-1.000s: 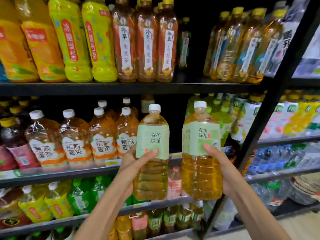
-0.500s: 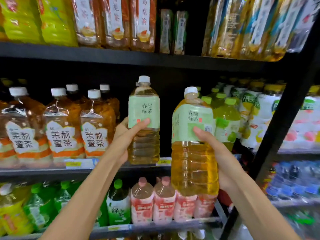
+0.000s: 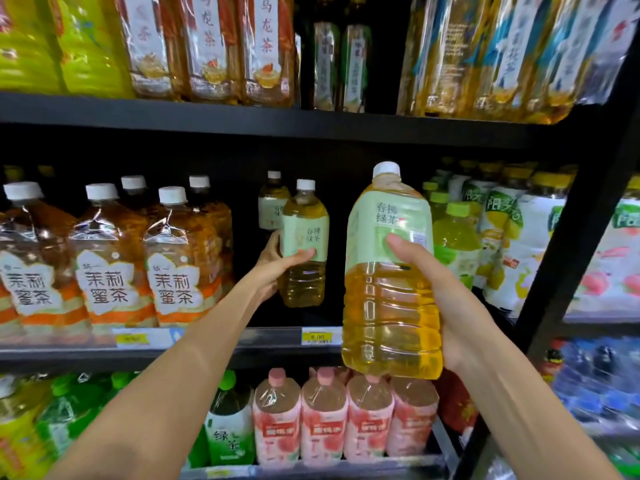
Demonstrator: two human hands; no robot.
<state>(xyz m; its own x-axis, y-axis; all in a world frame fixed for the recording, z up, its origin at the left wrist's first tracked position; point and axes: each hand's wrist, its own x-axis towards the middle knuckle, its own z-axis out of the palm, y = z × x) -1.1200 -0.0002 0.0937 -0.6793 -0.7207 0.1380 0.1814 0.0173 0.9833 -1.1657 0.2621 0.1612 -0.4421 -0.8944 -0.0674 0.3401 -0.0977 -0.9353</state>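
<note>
Two large green-tea bottles with pale green labels and white caps are in my hands. My left hand (image 3: pixel 277 261) grips one bottle (image 3: pixel 304 244) deep inside the dark gap of the middle shelf (image 3: pixel 214 344), just in front of a same-label bottle (image 3: pixel 272 206) standing at the back. My right hand (image 3: pixel 446 299) grips the other bottle (image 3: pixel 389 271) upright, closer to me, in front of the shelf edge, thumb across its label.
Amber jasmine-tea bottles (image 3: pixel 107 258) fill the middle shelf left of the gap; yellow-green drinks (image 3: pixel 457 237) stand to its right. Pink-label bottles (image 3: pixel 323 417) line the shelf below. A black upright post (image 3: pixel 568 244) rises on the right. Tall bottles crowd the top shelf.
My left hand has pushed its bottle farther back into the shelf gap. The right hand's bottle has come a little higher and closer to the camera, which has tilted slightly.
</note>
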